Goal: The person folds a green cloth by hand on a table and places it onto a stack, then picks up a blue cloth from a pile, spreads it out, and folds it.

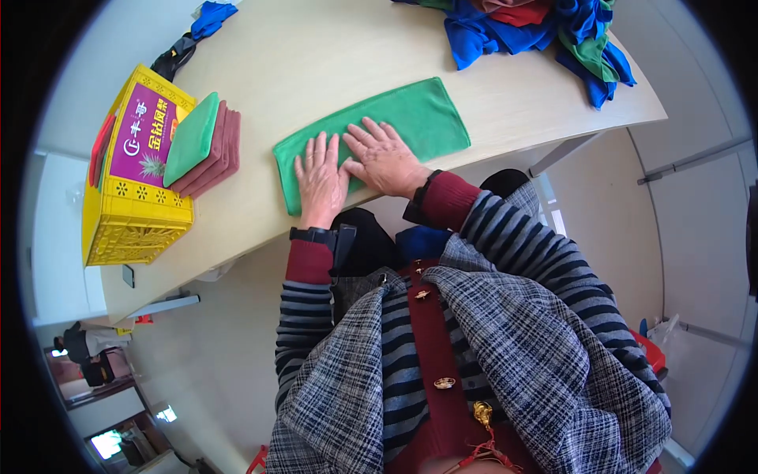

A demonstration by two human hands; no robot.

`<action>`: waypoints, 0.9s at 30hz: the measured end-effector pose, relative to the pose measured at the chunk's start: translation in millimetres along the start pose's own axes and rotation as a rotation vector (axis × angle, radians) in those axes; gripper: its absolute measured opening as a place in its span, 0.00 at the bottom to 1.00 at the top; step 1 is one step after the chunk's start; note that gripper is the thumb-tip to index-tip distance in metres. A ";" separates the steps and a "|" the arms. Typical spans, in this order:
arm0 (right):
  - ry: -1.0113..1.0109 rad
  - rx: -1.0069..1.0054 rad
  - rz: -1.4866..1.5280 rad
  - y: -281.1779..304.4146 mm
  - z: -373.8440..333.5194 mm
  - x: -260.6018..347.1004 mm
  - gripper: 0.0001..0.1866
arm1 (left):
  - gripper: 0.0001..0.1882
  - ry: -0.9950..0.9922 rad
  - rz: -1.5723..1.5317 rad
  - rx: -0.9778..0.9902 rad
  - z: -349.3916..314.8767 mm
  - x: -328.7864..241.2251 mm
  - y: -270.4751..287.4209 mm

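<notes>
A green cloth (pixel 418 118), folded into a long rectangle, lies flat along the near edge of the table. My left hand (pixel 321 175) rests palm down on its left part, fingers stretched out. Just right of it, my right hand (pixel 384 160) presses flat near the cloth's middle, fingers spread, its thumb close to the left hand. Neither hand grips anything. To the left is a stack of folded cloths, a green cloth (pixel 192 141) on top and several brownish-red cloths (pixel 223 162) beneath it.
A yellow plastic crate (pixel 138 229) with a purple label stands at the table's left end. Loose blue, green and red cloths (pixel 505 38) are heaped at the far right. A dark strap and blue cloth (pixel 209 20) lie far left. A phone-like dark object (pixel 128 276) sits near the left edge.
</notes>
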State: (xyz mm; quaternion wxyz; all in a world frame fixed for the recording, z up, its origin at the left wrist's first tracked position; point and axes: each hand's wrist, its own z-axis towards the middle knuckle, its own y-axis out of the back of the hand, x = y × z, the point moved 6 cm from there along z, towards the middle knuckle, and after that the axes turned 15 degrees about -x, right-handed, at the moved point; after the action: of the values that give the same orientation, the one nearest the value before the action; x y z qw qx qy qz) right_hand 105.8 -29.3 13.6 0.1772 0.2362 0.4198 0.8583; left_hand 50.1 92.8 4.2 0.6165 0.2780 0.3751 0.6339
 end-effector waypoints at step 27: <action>-0.145 -0.037 -0.334 52.1 1.5 -85.7 0.32 | 0.34 0.293 0.215 0.082 -8.8 45.6 25.9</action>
State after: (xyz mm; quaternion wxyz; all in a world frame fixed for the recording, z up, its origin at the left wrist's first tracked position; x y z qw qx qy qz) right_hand 171.9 -101.9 34.4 0.3512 0.2212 0.4234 0.8053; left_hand 24.2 137.9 15.4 0.4721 0.2462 0.4545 0.7141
